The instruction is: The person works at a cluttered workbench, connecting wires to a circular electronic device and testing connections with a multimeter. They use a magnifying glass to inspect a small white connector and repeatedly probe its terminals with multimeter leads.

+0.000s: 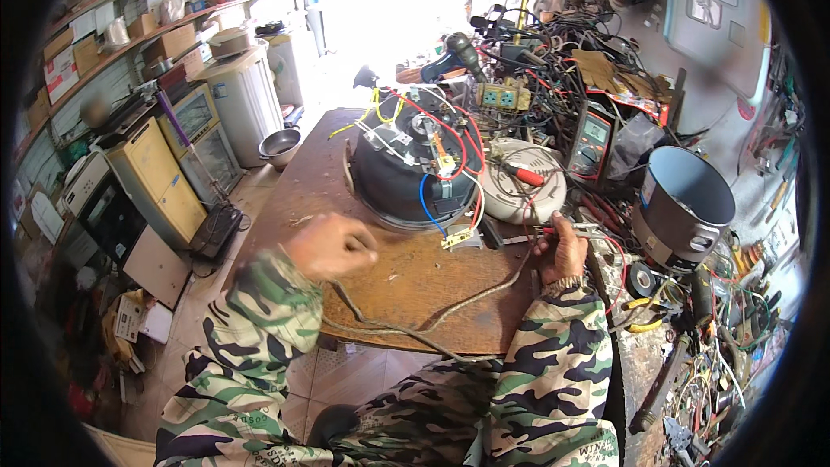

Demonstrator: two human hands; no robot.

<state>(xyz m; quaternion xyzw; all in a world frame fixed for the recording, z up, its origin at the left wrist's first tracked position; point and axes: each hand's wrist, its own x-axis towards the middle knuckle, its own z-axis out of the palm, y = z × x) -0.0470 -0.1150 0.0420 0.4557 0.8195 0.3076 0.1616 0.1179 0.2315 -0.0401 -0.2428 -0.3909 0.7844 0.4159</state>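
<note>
My left hand, slightly blurred, is curled closed above a brown cord on the wooden table; anything in its fingers is hard to make out. My right hand grips a thin red-and-metal tool near the cord's far stretch. Between and beyond my hands lies an upturned black appliance base with red, blue, white and yellow wires and a small terminal block hanging at its front. Beside it sits a round beige part with a red-handled screwdriver on top.
Tangled cables, a multimeter and a socket strip crowd the back right. A dark pot, tape and loose tools line the right. Leftward stand appliances, shelves and a steel bowl on the floor.
</note>
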